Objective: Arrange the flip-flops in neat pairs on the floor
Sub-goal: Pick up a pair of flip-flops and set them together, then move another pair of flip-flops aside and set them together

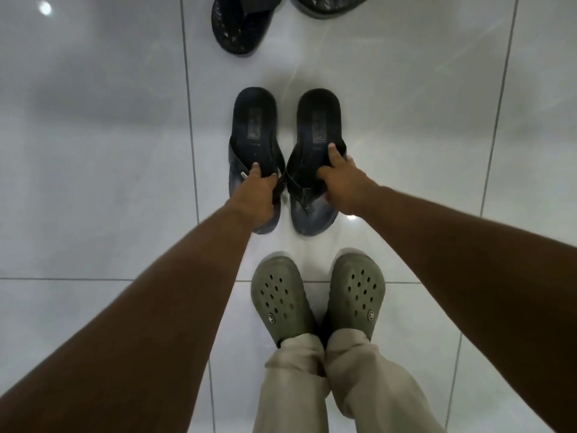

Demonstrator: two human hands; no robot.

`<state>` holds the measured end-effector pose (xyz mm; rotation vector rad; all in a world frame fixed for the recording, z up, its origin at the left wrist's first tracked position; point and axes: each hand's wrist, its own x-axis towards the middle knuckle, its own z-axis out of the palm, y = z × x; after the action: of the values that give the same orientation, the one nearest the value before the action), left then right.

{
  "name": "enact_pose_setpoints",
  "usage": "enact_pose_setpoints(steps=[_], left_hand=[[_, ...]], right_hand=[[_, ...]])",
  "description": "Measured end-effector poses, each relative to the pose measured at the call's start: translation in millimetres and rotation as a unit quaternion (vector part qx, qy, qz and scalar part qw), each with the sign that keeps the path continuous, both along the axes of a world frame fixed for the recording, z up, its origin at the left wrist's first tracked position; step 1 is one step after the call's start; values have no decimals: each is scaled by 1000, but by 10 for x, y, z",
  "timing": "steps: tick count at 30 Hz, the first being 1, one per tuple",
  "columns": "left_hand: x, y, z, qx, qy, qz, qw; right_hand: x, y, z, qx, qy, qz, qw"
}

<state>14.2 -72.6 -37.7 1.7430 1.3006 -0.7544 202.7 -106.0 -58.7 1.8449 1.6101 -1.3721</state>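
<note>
From the head camera I am looking straight down at a glossy white tiled floor (93, 151), its grey grout lines running lengthwise and crosswise, with a ceiling light glaring back off the tile far beyond and to the left of the dark blue flip-flop pair. That pair is lying side by side in the middle of the floor, heels pointing away from the person and toes toward them: the left flip-flop (254, 120) and the right flip-flop (318, 123) are sitting just beside each other, nearly parallel. The left hand (256, 198) is curling closed around the strap of the left flip-flop, and the right hand (342, 184) is gripping the strap of the right flip-flop, fingers hooked under it. Beyond the pair, a black sandal (240, 23) is resting partly out of view, with another dark shoe (324, 4) beside it. Nearer than the pair, the person's feet are standing in green clogs (315, 295) below beige trousers (337, 385).
</note>
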Motion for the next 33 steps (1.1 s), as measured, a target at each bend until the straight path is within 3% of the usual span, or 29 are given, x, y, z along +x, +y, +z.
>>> enact_pose_setpoints(steps=[7, 10, 16, 20, 22, 26, 29, 33], left_hand=[[-41, 41, -42, -3, 25, -25, 999], [-118, 196, 81, 59, 19, -43, 997], [73, 1578, 188, 253, -31, -59, 965], [368, 2563, 67, 235, 40, -105, 966], [412, 2774, -49, 206, 85, -137, 965], [422, 2611, -385, 181, 3, -55, 982], [510, 2469, -485, 208, -32, -6, 978], [887, 2542, -458, 248, -53, 61, 965]], right_hand=[[-88, -117, -47, 10, -13, 55, 998], [12, 63, 51, 44, -37, 59, 997], [632, 1611, 145, 173, -141, -16, 975], [888, 2640, 102, 165, -118, -51, 978], [881, 2835, 49, 146, -107, -15, 983], [990, 2563, -114, 152, -123, 25, 980], [1364, 2197, -216, 164, -79, 20, 983], [1791, 1694, -251, 184, -109, 27, 976]])
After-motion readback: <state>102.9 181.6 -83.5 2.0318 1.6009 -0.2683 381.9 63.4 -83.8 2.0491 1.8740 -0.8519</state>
